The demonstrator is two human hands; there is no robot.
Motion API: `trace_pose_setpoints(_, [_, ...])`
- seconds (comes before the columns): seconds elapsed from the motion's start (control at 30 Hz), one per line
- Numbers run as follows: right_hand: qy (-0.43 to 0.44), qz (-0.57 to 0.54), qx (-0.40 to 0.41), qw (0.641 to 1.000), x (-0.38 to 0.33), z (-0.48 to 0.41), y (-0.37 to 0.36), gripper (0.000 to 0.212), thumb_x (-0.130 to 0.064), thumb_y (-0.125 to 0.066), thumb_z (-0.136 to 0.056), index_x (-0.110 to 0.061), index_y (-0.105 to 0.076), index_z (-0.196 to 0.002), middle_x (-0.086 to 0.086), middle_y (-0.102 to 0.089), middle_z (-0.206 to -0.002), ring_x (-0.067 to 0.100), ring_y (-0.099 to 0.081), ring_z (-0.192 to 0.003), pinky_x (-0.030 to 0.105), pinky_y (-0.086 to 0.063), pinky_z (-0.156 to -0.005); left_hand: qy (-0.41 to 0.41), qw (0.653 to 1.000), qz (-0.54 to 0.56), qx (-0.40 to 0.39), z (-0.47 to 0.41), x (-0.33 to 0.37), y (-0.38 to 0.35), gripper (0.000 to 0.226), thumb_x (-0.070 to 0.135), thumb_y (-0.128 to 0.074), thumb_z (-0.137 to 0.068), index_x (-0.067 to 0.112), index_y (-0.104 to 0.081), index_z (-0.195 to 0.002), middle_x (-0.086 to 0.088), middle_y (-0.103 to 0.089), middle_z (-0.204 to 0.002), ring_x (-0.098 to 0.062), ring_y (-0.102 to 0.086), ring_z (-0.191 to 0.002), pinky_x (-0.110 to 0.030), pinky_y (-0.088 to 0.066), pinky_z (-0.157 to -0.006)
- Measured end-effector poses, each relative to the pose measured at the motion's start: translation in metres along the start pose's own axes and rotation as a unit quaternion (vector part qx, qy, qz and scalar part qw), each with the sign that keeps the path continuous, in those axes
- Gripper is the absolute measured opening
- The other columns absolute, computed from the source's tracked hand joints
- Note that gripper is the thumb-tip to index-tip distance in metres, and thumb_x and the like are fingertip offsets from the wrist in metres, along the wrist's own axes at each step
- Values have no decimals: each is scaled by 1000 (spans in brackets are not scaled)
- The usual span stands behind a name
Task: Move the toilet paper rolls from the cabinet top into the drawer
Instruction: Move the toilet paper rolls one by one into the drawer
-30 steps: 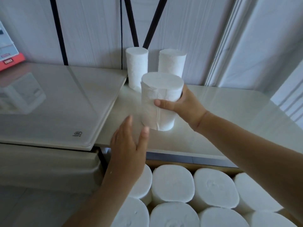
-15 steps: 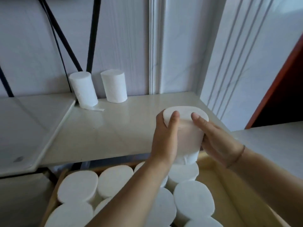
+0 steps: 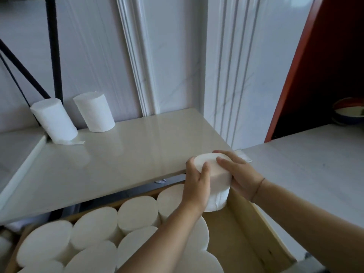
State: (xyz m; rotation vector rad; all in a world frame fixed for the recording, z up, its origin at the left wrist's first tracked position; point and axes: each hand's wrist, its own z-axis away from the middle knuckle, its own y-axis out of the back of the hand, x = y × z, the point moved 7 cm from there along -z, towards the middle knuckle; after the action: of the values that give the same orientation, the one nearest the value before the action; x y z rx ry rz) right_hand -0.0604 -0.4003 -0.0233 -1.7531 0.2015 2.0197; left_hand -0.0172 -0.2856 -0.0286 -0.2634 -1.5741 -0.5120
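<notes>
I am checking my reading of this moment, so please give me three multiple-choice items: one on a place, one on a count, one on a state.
1. Where is the held roll?
A. over the drawer's free right end
B. on the cabinet top
C. on the floor

2. How many rolls stand on the cabinet top?
A. none
B. two
C. five

3. How is the held roll gripped?
A. by the left hand only
B. by the right hand only
C. by both hands

Answers:
1 A: it hangs above the bare part of the drawer.
2 B: two rolls stand near the wall.
3 C: left hand and right hand clasp its sides.
</notes>
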Motion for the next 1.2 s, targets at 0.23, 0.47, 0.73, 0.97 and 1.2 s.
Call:
trace_pose_setpoints(0.23, [-15, -47, -27, 998, 21, -7, 4, 33, -1, -56, -91, -5, -53, -123, 14, -61, -107, 27, -62, -95, 38, -56, -83, -81, 972, -214, 58, 5, -13, 12, 46, 40, -41, -94, 18, -35, -134, -6, -50, -132, -24, -45, -121, -42, -36, -102])
trace_pose_setpoints(0.47, [-55, -88, -11, 995, 57, -8, 8, 28, 10, -53, -89, -3, -55, -114, 14, -60, -102, 24, -62, -86, 33, -57, -73, -99, 889, -447, 2, 4, -36, 2, 53, 38, -24, -98, 18, -12, -147, 1, -33, -149, -16, -28, -136, -32, -16, -105])
trace_pose_setpoints(0.73, [-22, 147, 47, 988, 59, -11, 14, 27, -1, -65, -85, -19, -60, -104, 9, -64, -113, 27, -61, -100, 44, -54, -91, -146, 831, -536, -38, 9, -45, 18, 54, 44, -19, -97, 22, -14, -147, 5, -22, -154, -12, -10, -142, -38, -2, -114])
trace_pose_setpoints(0.97, [135, 442, 108, 880, 31, -4, 5, 34, -13, -72, -79, -20, -57, -109, 0, -54, -115, 16, -53, -97, 22, -38, -83, -168, 809, -556, -92, 29, -64, 66, 64, 58, -4, -91, 28, 7, -146, 12, 11, -156, -2, 19, -139, -29, 14, -113])
trace_pose_setpoints(1.2, [262, 488, 71, 830, 0, 10, -55, 39, -26, -72, -82, -21, -55, -117, -7, -48, -119, 10, -50, -102, 18, -37, -88, -189, 793, -578, -39, 55, -61, 136, 60, 57, 2, -91, 29, 14, -143, 12, 18, -153, -3, 25, -138, -32, 17, -113])
